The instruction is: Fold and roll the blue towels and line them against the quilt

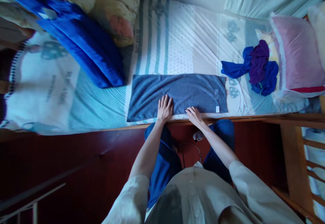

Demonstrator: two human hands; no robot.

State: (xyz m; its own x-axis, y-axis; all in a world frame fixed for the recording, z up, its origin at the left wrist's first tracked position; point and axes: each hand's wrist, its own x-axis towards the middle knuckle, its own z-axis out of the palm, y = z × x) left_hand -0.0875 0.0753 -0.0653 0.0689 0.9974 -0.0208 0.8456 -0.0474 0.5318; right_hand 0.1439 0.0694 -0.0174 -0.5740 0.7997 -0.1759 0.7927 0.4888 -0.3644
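A grey-blue towel (149,85) lies stretched out lengthwise along the near edge of the bed, with soft wrinkles across it and a small white tag at its right end. My left hand (165,109) rests flat on the towel near its front edge, fingers extended and slightly spread. To the right of it, my right hand (194,116) is at the same front edge, its fingers curled and drawn together on the cloth. The fingertips' hold on the towel is only partly visible.
Blue and purple crumpled clothes (259,63) lie right of the towel, beside a pink pillow (299,54). Folded blue fabric (86,47) and a pale patterned bundle (116,10) are at left. A wooden bed rail (254,118) runs along the front; a wooden ladder (294,163) stands right.
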